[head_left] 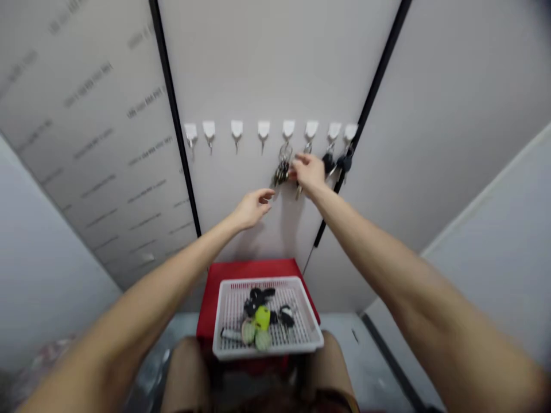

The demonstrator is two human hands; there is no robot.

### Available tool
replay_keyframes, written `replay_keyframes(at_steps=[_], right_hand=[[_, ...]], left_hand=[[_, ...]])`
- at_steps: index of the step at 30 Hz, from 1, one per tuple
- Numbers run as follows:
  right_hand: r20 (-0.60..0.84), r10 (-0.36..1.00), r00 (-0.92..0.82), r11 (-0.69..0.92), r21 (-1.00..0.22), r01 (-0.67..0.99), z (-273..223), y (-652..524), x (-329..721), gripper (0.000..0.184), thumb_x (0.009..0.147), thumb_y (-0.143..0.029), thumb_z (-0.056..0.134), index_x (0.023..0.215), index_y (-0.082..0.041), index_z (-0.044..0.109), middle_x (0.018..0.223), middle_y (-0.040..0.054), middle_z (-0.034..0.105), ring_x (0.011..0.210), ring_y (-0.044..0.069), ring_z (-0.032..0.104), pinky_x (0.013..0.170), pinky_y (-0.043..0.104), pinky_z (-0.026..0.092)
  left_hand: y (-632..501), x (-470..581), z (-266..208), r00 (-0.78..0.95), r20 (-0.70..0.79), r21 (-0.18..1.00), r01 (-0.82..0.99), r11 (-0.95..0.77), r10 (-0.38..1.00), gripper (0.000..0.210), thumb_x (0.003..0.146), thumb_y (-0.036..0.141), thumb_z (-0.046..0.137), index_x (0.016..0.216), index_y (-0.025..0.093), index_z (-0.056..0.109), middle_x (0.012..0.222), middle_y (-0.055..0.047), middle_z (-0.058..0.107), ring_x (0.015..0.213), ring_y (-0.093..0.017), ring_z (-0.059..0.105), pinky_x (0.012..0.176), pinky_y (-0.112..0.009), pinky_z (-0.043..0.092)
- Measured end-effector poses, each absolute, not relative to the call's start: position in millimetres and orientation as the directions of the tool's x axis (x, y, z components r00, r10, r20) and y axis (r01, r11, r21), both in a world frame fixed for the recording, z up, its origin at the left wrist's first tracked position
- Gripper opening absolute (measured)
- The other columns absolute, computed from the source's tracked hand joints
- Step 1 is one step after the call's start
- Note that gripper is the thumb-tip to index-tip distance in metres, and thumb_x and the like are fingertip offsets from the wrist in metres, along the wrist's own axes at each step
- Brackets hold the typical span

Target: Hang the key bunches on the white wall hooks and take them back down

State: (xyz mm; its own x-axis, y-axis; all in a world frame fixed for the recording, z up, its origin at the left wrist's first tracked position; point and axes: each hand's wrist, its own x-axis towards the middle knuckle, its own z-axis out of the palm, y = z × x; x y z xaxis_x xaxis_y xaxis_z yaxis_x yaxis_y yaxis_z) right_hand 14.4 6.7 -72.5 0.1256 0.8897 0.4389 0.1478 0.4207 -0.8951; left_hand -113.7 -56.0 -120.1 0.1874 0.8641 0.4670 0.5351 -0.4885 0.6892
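Note:
A bunch of keys (pixel 282 172) hangs by its metal ring from a white hook (pixel 288 128) on the wall panel. My right hand (pixel 309 171) is just right of this bunch, fingertips at its edge, fingers slightly bent and apart. Behind that hand another key (pixel 298 191) hangs from the neighbouring hook (pixel 311 129), largely covered. Lower left of the bunch, my left hand (pixel 253 208) is open and holds nothing, its thumb and fingers apart. Two sets with black fobs, one a black key fob (pixel 328 162), hang from the hooks furthest right.
Bare white hooks, such as the hook (pixel 236 128), line the panel's left side. Below, a white plastic basket (pixel 316 337) on a red stool (pixel 210 304) holds black keys, a yellow-green item (pixel 262 317) and round pale-green pieces (pixel 263 339). Side walls stand left and right.

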Motion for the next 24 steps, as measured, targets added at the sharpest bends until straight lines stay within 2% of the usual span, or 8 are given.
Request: replay_keyframes(at_steps=[2, 4, 6, 8, 12, 15, 19, 24], right_hand=[[0.595, 0.804, 0.018, 0.559, -0.765, 0.32, -105.1, -11.3, 24.2, 0.027, 0.065, -0.013, 0.041, 0.091, -0.014, 0.045, 0.066, -0.0024, 0.046, 0.052, 0.004, 0.044, 0.053, 0.019, 0.038], [0.576, 0.764, -0.291, 0.642, -0.634, 0.43, -144.6, -41.1, 34.0, 0.025, 0.063, -0.013, 0.043, 0.087, -0.014, 0.05, 0.067, -0.0011, 0.049, 0.055, 0.006, 0.044, 0.055, 0.02, 0.038], [0.27, 0.692, -0.669, 0.662, -0.607, 0.44, -186.4, -75.6, 41.2, 0.025, 0.06, -0.011, 0.045, 0.083, -0.015, 0.054, 0.07, -0.0001, 0.053, 0.059, 0.008, 0.047, 0.058, 0.021, 0.039], [0.066, 0.535, -0.842, 0.718, -0.561, 0.412, -225.3, -104.4, 43.9, 0.032, 0.057, -0.009, 0.048, 0.087, -0.017, 0.054, 0.081, 0.0014, 0.054, 0.071, 0.011, 0.048, 0.066, 0.023, 0.038], [0.048, 0.502, -0.863, 0.781, -0.454, 0.429, -277.0, -127.6, 38.3, 0.047, 0.053, -0.015, 0.055, 0.099, -0.019, 0.048, 0.101, 0.0069, 0.046, 0.092, 0.018, 0.04, 0.077, 0.031, 0.032], [0.096, 0.505, -0.858, 0.793, -0.444, 0.417, -287.7, -127.0, 32.5, 0.04, 0.055, -0.022, 0.056, 0.095, -0.019, 0.051, 0.104, 0.0084, 0.044, 0.093, 0.019, 0.039, 0.078, 0.032, 0.03], [0.137, 0.582, -0.801, 0.673, -0.635, 0.38, -279.3, -122.5, 28.2, 0.021, 0.069, -0.022, 0.042, 0.084, -0.016, 0.055, 0.084, 0.005, 0.054, 0.08, 0.014, 0.046, 0.072, 0.027, 0.034], [0.133, 0.73, -0.67, 0.37, -0.902, 0.224, -256.7, -111.0, 21.7, 0.023, 0.072, -0.025, 0.037, 0.087, -0.015, 0.051, 0.078, 0.0025, 0.056, 0.074, 0.013, 0.05, 0.065, 0.025, 0.039]], left_hand=[[-86.3, -132.0, -156.3, 0.267, 0.338, 0.716, 0.55, -0.431, 0.902, 0.035, 0.062, 0.01, 0.044, 0.097, 0.009, 0.048, 0.096, -0.008, 0.053, 0.081, -0.012, 0.048, 0.071, -0.022, 0.037], [-118.3, -147.6, -190.6, 0.365, 0.153, 0.734, 0.58, -0.353, 0.918, 0.037, 0.06, 0.013, 0.048, 0.097, 0.01, 0.048, 0.096, -0.007, 0.053, 0.083, -0.013, 0.048, 0.073, -0.023, 0.036], [-146.9, -156.5, -219.7, 0.467, -0.016, 0.728, 0.612, -0.31, 0.884, 0.042, 0.057, 0.016, 0.052, 0.098, 0.015, 0.047, 0.1, -0.005, 0.051, 0.089, -0.014, 0.045, 0.078, -0.024, 0.033], [-167.6, -158.2, -242.6, 0.533, -0.093, 0.713, 0.625, -0.318, 0.841, 0.048, 0.053, 0.019, 0.057, 0.099, 0.02, 0.046, 0.104, -0.003, 0.048, 0.095, -0.016, 0.041, 0.082, -0.026, 0.03], [-182.4, -151.0, -272.0, 0.529, -0.002, 0.689, 0.616, -0.382, 0.849, 0.041, 0.054, 0.022, 0.057, 0.094, 0.023, 0.05, 0.104, -0.002, 0.045, 0.098, -0.016, 0.037, 0.084, -0.027, 0.027], [-178.1, -148.3, -281.2, 0.495, 0.068, 0.706, 0.59, -0.392, 0.866, 0.02, 0.06, 0.028, 0.052, 0.078, 0.021, 0.056, 0.094, -0.002, 0.049, 0.09, -0.014, 0.041, 0.08, -0.024, 0.03], [-162.7, -147.4, -274.8, 0.327, 0.147, 0.796, 0.521, -0.308, 0.934, 0.018, 0.065, 0.031, 0.045, 0.062, 0.015, 0.054, 0.071, -0.001, 0.052, 0.072, -0.01, 0.045, 0.068, -0.021, 0.035], [-135.5, -139.2, -244.5, 0.104, 0.127, 0.958, 0.243, -0.149, 0.986, 0.021, 0.065, 0.032, 0.043, 0.06, 0.013, 0.05, 0.054, 0.003, 0.047, 0.051, -0.006, 0.04, 0.051, -0.018, 0.034]])
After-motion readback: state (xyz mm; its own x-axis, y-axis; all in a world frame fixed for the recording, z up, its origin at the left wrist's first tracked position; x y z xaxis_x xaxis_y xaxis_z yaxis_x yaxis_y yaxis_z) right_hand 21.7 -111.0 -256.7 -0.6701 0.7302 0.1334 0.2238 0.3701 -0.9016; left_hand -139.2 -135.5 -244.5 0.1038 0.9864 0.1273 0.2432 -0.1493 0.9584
